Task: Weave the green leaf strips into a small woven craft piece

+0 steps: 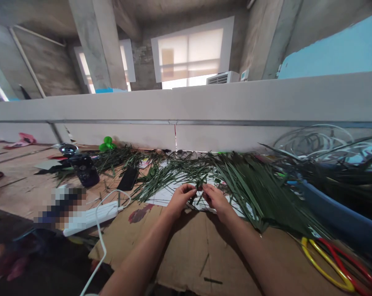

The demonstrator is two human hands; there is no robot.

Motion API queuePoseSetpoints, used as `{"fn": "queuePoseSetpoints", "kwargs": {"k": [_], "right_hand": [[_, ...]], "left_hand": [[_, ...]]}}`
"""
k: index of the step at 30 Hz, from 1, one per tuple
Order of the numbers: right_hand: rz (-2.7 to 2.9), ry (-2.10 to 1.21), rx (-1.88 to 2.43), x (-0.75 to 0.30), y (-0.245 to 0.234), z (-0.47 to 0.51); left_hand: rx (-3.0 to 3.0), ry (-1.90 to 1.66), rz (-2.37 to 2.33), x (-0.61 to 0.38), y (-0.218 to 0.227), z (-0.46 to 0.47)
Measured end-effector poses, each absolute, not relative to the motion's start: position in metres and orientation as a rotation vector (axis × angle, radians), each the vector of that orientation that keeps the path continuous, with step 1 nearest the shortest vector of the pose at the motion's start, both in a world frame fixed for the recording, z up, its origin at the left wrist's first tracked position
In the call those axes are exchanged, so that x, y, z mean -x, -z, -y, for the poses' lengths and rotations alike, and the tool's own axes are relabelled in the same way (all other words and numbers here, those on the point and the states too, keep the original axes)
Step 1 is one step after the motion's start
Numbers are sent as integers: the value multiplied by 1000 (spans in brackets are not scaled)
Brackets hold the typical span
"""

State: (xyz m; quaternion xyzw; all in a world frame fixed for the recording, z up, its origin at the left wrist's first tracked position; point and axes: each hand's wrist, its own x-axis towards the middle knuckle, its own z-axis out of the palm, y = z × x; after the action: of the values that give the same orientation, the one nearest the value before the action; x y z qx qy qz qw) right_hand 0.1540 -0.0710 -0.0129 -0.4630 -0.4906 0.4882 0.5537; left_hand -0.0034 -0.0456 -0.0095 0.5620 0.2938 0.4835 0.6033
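Note:
Both hands meet over the near edge of a white sheet (158, 198) in the middle of the bench. My left hand (182, 198) has its thumb and fingers pinched on a small bunch of green leaf strips (201, 183). From the other side my right hand (215, 197) pinches the same strips, its fingertips a short way from the left ones. How the strips are joined is too small to make out. Loose cut strips (161, 176) lie beyond my hands, and a thick pile of long green leaves (254, 189) spreads to their right.
Cardboard (201, 255) lies under my forearms. At right are red-and-yellow-handled scissors (328, 263) and a blue tub (331, 209) of dark leaves. Leftward are a black phone (128, 178), a dark cup (84, 169), a white power strip (91, 217) with a cable, and a green fan (107, 144).

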Motion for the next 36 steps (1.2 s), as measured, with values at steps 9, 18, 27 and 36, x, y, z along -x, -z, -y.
{"fn": "queuePoseSetpoints", "kwargs": {"k": [9, 18, 27, 36], "right_hand": [[1148, -1170, 1111, -153, 16, 70], [1154, -1087, 1105, -151, 10, 74], [1020, -1110, 1198, -154, 6, 75], [1137, -1051, 1181, -154, 21, 65]], "left_hand": [[-1327, -1126, -690, 1, 15, 42], [-1339, -1127, -703, 1, 13, 44], [-1258, -1158, -720, 2, 12, 44], [-1125, -1215, -779, 5, 16, 37]]}}
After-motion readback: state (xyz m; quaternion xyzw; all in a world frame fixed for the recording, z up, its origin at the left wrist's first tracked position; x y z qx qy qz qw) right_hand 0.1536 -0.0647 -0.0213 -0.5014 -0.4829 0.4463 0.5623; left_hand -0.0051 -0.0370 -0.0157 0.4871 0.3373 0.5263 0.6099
